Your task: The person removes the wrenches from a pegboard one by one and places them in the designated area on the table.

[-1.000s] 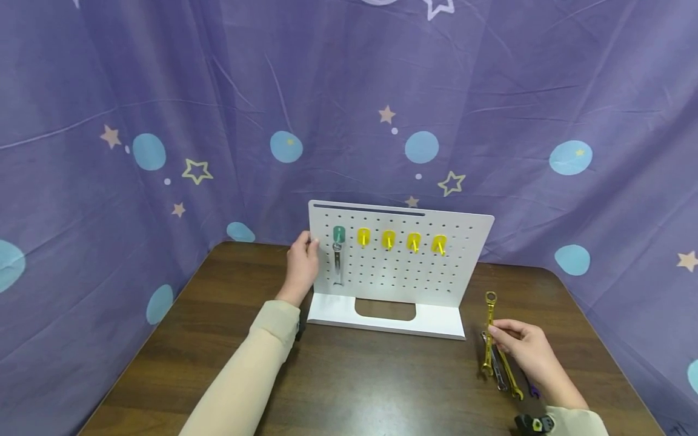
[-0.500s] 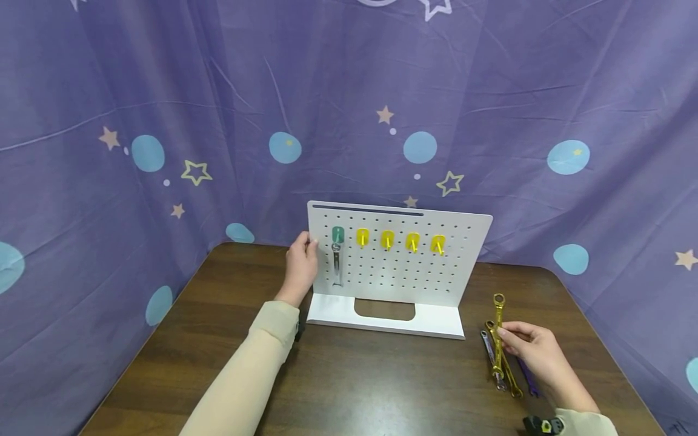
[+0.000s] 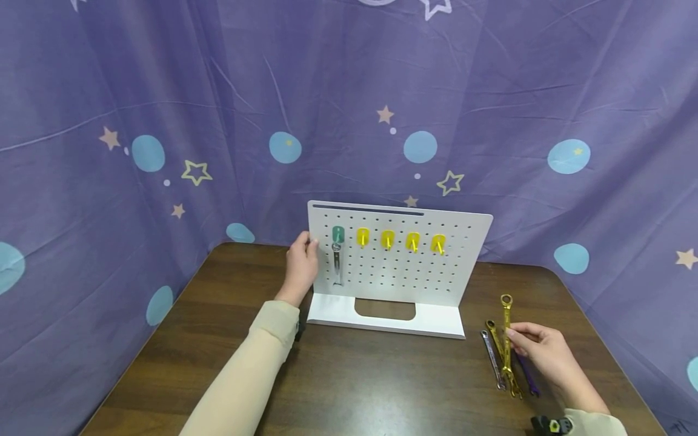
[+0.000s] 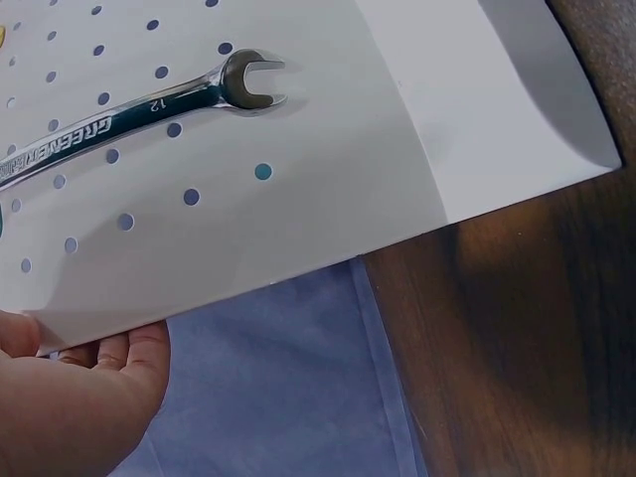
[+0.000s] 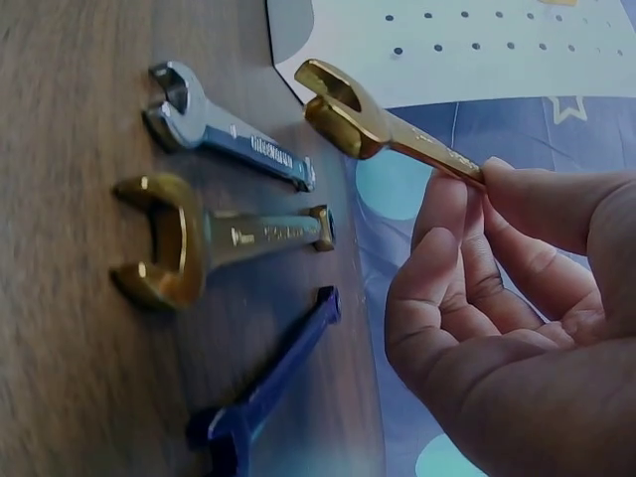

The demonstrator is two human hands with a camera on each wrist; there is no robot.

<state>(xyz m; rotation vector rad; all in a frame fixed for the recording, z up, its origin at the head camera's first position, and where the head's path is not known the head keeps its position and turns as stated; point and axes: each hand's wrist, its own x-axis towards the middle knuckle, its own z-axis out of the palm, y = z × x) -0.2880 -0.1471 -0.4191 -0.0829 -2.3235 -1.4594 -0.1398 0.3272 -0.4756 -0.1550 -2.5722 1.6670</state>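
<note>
My left hand point(image 3: 302, 266) grips the left edge of a white pegboard point(image 3: 400, 275), thumb in front and fingers behind. A silver combination wrench point(image 3: 337, 263) hangs from the green hook point(image 3: 338, 234), its open end down; the left wrist view shows "12" on it. Thumb and fingertips of my right hand point(image 3: 548, 357) pinch a gold combination wrench point(image 3: 506, 336) upright, ring end up, above the table. Below it lie a silver wrench point(image 5: 238, 139), a second gold wrench point(image 5: 224, 237) and a purple wrench point(image 5: 283, 368). In the head view the held wrench partly covers the second gold one.
Several yellow hooks point(image 3: 388, 240) run in a row on the board, right of the green one. The board's base has a cut-out and stands on a brown wooden table point(image 3: 349, 387). Behind hangs a purple curtain point(image 3: 338, 97) with stars and blue circles.
My right hand has shifted a little to the right with the gold wrench, uncovering the silver wrench on the table. The left hand and the board stay put.
</note>
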